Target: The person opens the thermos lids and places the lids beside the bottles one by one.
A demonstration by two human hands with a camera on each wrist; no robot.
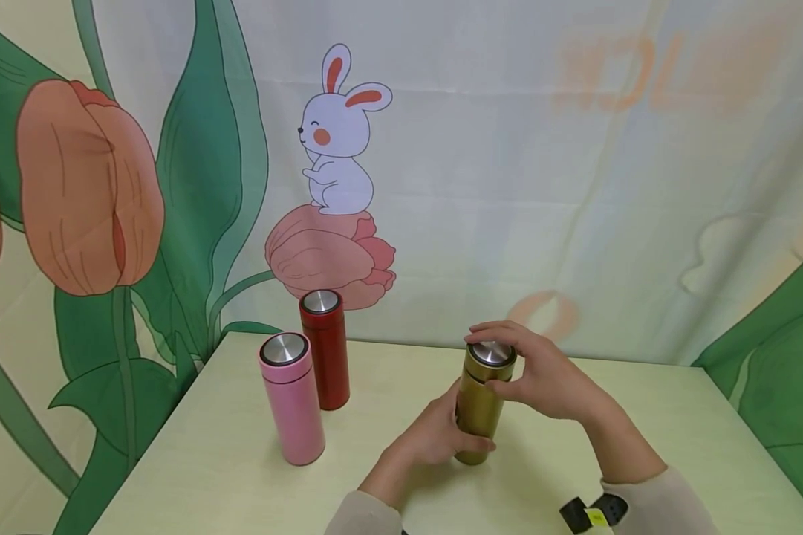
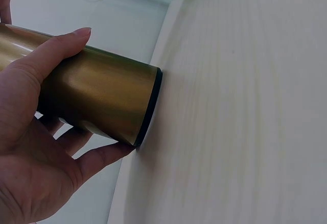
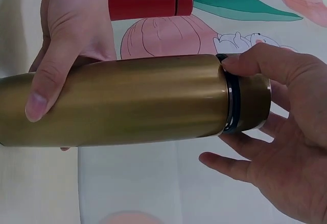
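A gold thermos flask [image 1: 479, 407] stands nearly upright on the right half of the table, leaning slightly. My left hand [image 1: 433, 432] grips its lower body, thumb across the near side; in the left wrist view its black-edged base [image 2: 149, 109] is right at the tabletop. Up at the steel-topped lid [image 1: 492, 352], my right hand [image 1: 553, 377] holds on with thumb and fingers around it. From the right wrist, a dark ring [image 3: 233, 101] shows between lid and body, with the thumb tip close by it.
To the left stand a pink thermos [image 1: 296, 420] and, just behind it, a red thermos [image 1: 330, 364], both lidded and upright. A printed cloth backdrop [image 1: 481, 186] with a rabbit and tulips rises behind the pale table [image 1: 194, 453]. A dark strap [image 1: 591, 514] sits by my right sleeve.
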